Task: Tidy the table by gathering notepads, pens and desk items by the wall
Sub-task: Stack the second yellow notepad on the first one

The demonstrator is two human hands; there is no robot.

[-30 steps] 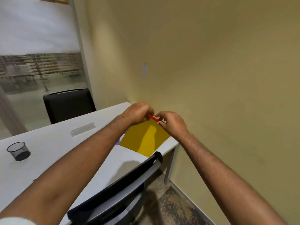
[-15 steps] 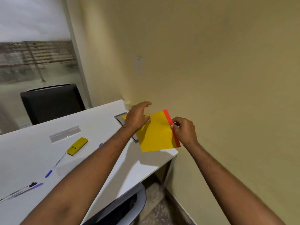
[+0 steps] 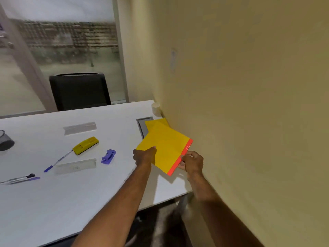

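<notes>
The yellow notepad (image 3: 165,145) with a red spine (image 3: 180,157) sits tilted at the tabletop's (image 3: 71,202) end by the wall (image 3: 249,104), at about 3 o'clock from the tabletop's middle, its far corner over a second yellow pad (image 3: 161,122) that lies against the wall. The right hand (image 3: 193,162) pinches the red spine, thumb on top and fingers curled beneath, so its grip is closed on the notepad. The left hand (image 3: 145,155) rests at the notepad's left corner with its fingers on the cover; whether they curl round the edge I cannot tell. Under the pads, at their 10 o'clock, a grey cable hatch (image 3: 142,124) shows in the tabletop, and a small white cup (image 3: 156,108) stands at 12 o'clock from them, touching or nearly touching the wall. At 9 o'clock from the notepad lies a purple clip-like item (image 3: 108,156), then a clear ruler (image 3: 75,167) beside it. Farther toward 10 o'clock are a yellow eraser-like block (image 3: 85,145) and a second clear strip (image 3: 80,128). A blue pen (image 3: 57,161) lies slanted with its tip near the yellow block. At the left edge, 8 o'clock, two more pens (image 3: 20,179) lie together, and a black mesh cup (image 3: 5,142) is cut off by the frame at 9 o'clock. A black chair (image 3: 80,91) stands beyond the tabletop.
</notes>
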